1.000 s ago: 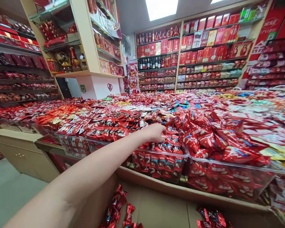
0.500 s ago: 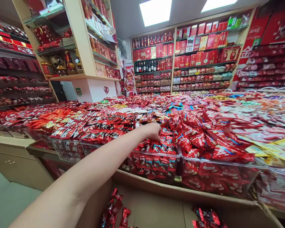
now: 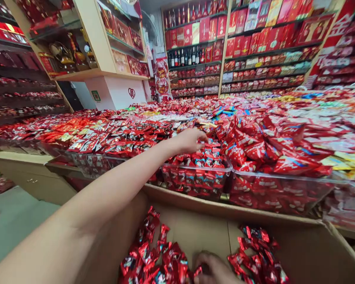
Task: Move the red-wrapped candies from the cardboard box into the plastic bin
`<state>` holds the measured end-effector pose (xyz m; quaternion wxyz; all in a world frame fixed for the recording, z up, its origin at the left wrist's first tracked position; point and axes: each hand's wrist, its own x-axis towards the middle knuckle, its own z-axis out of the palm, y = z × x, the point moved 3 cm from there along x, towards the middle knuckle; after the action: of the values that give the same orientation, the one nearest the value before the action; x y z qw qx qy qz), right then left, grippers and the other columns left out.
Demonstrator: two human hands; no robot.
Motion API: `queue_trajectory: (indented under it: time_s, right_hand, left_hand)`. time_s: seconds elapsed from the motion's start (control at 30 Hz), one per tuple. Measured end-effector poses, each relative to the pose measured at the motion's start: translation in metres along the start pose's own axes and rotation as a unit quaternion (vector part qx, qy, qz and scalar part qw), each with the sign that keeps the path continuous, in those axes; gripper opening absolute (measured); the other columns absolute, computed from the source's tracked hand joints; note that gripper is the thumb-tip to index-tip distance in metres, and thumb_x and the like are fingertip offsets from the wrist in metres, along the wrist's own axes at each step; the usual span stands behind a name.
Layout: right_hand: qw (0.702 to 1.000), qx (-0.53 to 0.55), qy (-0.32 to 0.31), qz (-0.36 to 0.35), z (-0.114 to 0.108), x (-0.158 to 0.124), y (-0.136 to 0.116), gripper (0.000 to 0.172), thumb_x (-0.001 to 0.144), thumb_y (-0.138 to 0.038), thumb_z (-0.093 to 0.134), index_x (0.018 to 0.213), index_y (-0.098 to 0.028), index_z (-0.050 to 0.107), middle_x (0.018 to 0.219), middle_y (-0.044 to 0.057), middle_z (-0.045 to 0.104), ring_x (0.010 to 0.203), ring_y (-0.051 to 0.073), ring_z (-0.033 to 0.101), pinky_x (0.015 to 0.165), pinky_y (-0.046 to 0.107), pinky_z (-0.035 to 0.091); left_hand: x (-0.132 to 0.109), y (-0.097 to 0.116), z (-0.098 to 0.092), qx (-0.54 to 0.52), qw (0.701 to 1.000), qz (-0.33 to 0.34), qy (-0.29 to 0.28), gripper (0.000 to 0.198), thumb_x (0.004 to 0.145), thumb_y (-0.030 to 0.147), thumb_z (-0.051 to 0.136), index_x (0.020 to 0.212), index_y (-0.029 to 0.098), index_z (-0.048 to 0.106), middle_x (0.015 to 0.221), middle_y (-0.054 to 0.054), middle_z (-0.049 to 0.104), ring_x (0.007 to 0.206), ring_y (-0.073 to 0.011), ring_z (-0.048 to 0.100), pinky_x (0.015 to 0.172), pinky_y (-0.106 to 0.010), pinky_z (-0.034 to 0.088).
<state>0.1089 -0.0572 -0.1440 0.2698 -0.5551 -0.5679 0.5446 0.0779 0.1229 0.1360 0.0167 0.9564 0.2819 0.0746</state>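
Observation:
My left hand (image 3: 192,141) reaches over a clear plastic bin (image 3: 199,170) filled with small red wrapped candies (image 3: 208,157). Its bent fingers stand a little apart at the top of the heap, and I make out nothing held between them. Low in the view, my right hand (image 3: 214,269) is inside an open cardboard box (image 3: 189,221). Its fingers curl around red wrapped candies, one wrapper showing by the fingertips; the frame's lower edge cuts off part of this hand. Loose candies of the same look (image 3: 168,258) lie to its left, and a second pile (image 3: 258,254) lies to its right.
Larger red packets (image 3: 263,146) fill the neighbouring bin on the right. Other bins of sweets (image 3: 118,138) stretch left and back. Shelves with bottles and red boxes (image 3: 195,35) line the far wall. A cabinet (image 3: 26,173) stands at left.
The view has tilted down, showing more of the box. My right hand has come into view among the loose candies. My left hand stays at the same bin, its fingers now less tightly bunched.

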Motion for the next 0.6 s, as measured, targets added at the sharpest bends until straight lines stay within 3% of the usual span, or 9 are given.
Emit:
queue_trajectory:
  time_s: [0.07, 0.1, 0.17, 0.27, 0.37, 0.5, 0.6]
  right_hand:
    - [0.998, 0.05, 0.002, 0.024, -0.001, 0.002, 0.004, 0.015, 0.064, -0.028, 0.06, 0.067, -0.015, 0.055, 0.061, -0.002, 0.055, 0.058, 0.012, 0.051, 0.053, 0.023, 0.039]
    - [0.997, 0.076, 0.005, 0.035, -0.002, 0.003, 0.004, 0.015, 0.064, -0.029, 0.059, 0.066, -0.015, 0.053, 0.056, -0.004, 0.053, 0.053, 0.01, 0.049, 0.05, 0.022, 0.037]
    - [0.991, 0.124, 0.012, 0.049, -0.008, 0.004, -0.003, 0.019, 0.065, -0.033, 0.057, 0.066, -0.016, 0.05, 0.052, -0.005, 0.048, 0.046, 0.008, 0.043, 0.046, 0.021, 0.034]
    - [0.983, 0.176, 0.033, 0.051, -0.023, -0.001, -0.03, 0.025, 0.067, -0.04, 0.054, 0.069, -0.015, 0.049, 0.053, -0.005, 0.048, 0.046, 0.007, 0.041, 0.047, 0.02, 0.033]
    - [0.968, 0.24, 0.065, 0.018, -0.036, -0.016, -0.067, 0.026, 0.066, -0.039, 0.058, 0.066, -0.014, 0.052, 0.053, -0.004, 0.05, 0.048, 0.007, 0.042, 0.05, 0.021, 0.032]
    - [0.958, 0.267, 0.104, -0.016, -0.048, -0.036, -0.097, 0.026, 0.065, -0.038, 0.06, 0.058, -0.014, 0.052, 0.045, -0.004, 0.049, 0.044, 0.007, 0.039, 0.047, 0.021, 0.028]
    - [0.951, 0.273, 0.139, -0.035, -0.055, -0.043, -0.104, 0.027, 0.064, -0.038, 0.061, 0.055, -0.014, 0.052, 0.043, -0.005, 0.047, 0.043, 0.006, 0.035, 0.046, 0.021, 0.025]
  left_hand:
    - [-0.028, 0.017, -0.002, -0.095, 0.982, 0.067, 0.152, 0.024, 0.076, 0.019, 0.044, 0.094, 0.011, 0.057, 0.092, -0.005, 0.06, 0.081, -0.0092, 0.054, 0.074, -0.02, 0.04]
    - [-0.045, 0.026, 0.001, -0.136, 0.967, 0.097, 0.191, 0.023, 0.077, 0.019, 0.043, 0.093, 0.011, 0.057, 0.09, -0.005, 0.06, 0.078, -0.0085, 0.054, 0.071, -0.02, 0.041]
    - [-0.08, 0.041, 0.01, -0.195, 0.951, 0.139, 0.194, 0.019, 0.076, 0.017, 0.044, 0.089, 0.012, 0.058, 0.084, -0.005, 0.061, 0.075, -0.0082, 0.055, 0.068, -0.019, 0.042]
    - [-0.12, 0.053, 0.032, -0.216, 0.96, 0.154, 0.086, 0.021, 0.077, 0.015, 0.042, 0.093, 0.014, 0.057, 0.086, -0.004, 0.062, 0.078, -0.0091, 0.055, 0.071, -0.02, 0.042]
    - [-0.133, 0.051, 0.057, -0.215, 0.97, 0.091, -0.071, 0.026, 0.079, 0.023, 0.043, 0.101, 0.016, 0.054, 0.086, -0.005, 0.062, 0.075, -0.0117, 0.057, 0.068, -0.021, 0.042]
    - [-0.13, 0.047, 0.085, -0.322, 0.915, 0.009, -0.244, 0.058, 0.066, 0.038, 0.058, 0.118, 0.019, 0.038, 0.075, -0.003, 0.062, 0.058, -0.0108, 0.055, 0.05, -0.017, 0.039]
    - [-0.128, 0.051, 0.093, -0.418, 0.871, -0.013, -0.258, 0.063, 0.069, 0.03, 0.057, 0.123, 0.024, 0.028, 0.075, -0.002, 0.06, 0.059, -0.0086, 0.054, 0.049, -0.015, 0.038]
